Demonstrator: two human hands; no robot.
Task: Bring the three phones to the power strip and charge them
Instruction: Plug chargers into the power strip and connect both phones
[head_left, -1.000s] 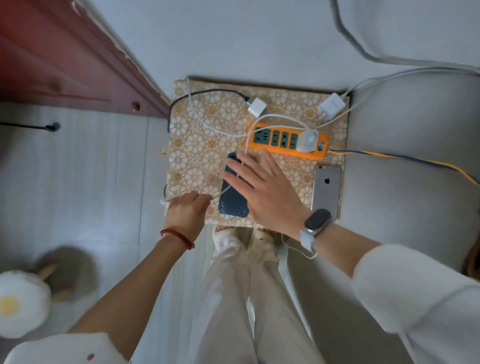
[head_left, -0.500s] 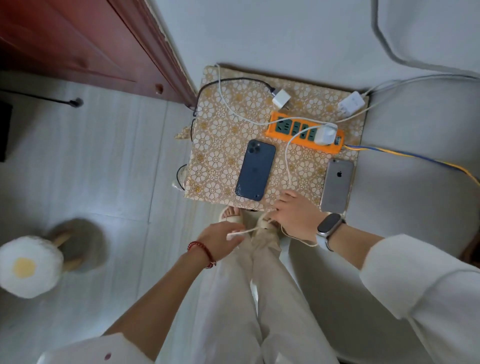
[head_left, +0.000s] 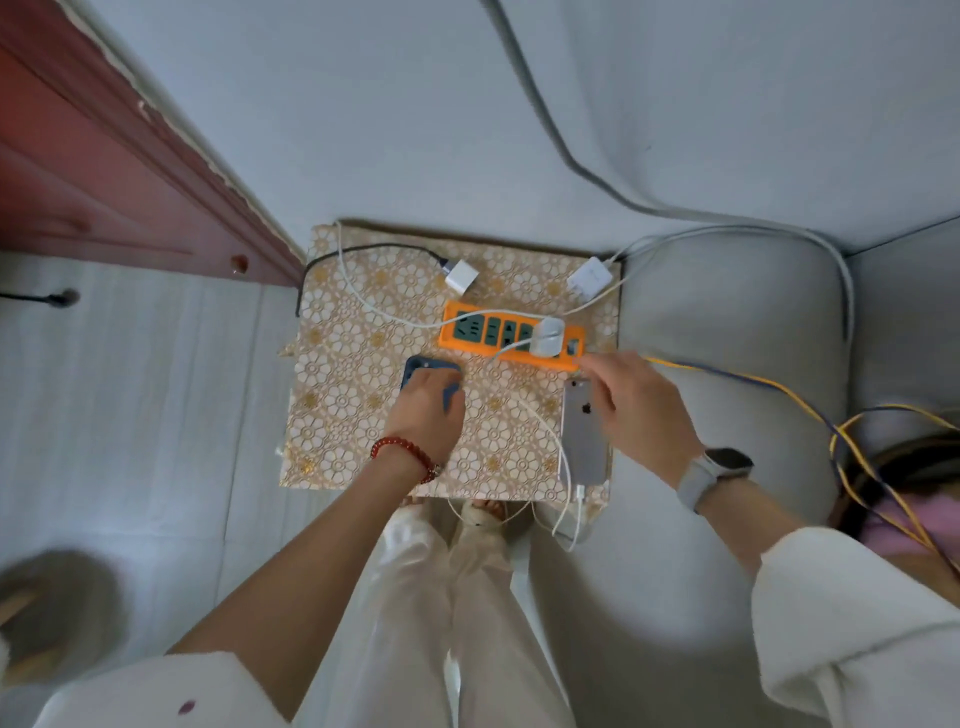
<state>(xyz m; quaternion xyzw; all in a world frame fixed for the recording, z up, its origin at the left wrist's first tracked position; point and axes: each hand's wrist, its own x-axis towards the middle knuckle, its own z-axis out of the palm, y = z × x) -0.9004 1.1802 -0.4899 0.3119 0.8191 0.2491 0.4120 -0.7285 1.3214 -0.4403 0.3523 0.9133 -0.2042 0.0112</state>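
An orange power strip (head_left: 470, 332) lies on a small table with a gold flowered cloth (head_left: 343, 395). One white charger (head_left: 548, 338) is plugged into its right end. My left hand (head_left: 428, 410) lies over a dark blue phone (head_left: 415, 365) in the middle of the table, fingers bent round it, so only its top shows. A silver phone (head_left: 584, 447) lies face down at the right edge, a white cable (head_left: 545, 431) running to its bottom end. My right hand (head_left: 636, 410) reaches over that phone's top, fingertips touching the strip's right corner. Only two phones are in view.
Two loose white chargers (head_left: 461, 275) (head_left: 589, 278) with cables lie behind the strip. A yellow and blue cord (head_left: 753, 379) leaves the strip over a grey sofa (head_left: 727, 322) on the right. A red wooden cabinet (head_left: 104, 171) stands at the left. My legs are at the table's front edge.
Both hands left the front edge, where they held the white cable. The left went onto the blue phone, the right to the silver phone's top. The cable now reaches the silver phone.
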